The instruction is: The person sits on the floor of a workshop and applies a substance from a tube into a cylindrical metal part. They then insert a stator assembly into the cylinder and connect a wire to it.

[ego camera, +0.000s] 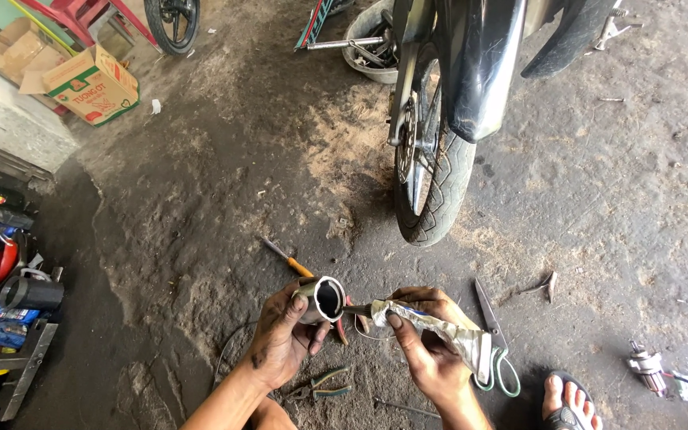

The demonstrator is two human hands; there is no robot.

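Gleaming at lower centre of the frame, a short silver metal cylinder with a dark hollow mouth [324, 299] sits in the left hand [284, 338], whose greasy fingers are curled tight around it. The right hand [428, 342] is clenched on a crumpled silver squeeze tube [439, 326], its nozzle touching the cylinder's rim. At upper left, an open cardboard box [89, 84] lies on the concrete floor [224, 175]; its contents are hidden.

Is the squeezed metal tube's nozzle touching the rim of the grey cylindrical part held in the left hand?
Touching. The head view shows the crumpled tube in the right hand, its nozzle meeting the rim of the cylindrical part held by the left hand, no gap visible.
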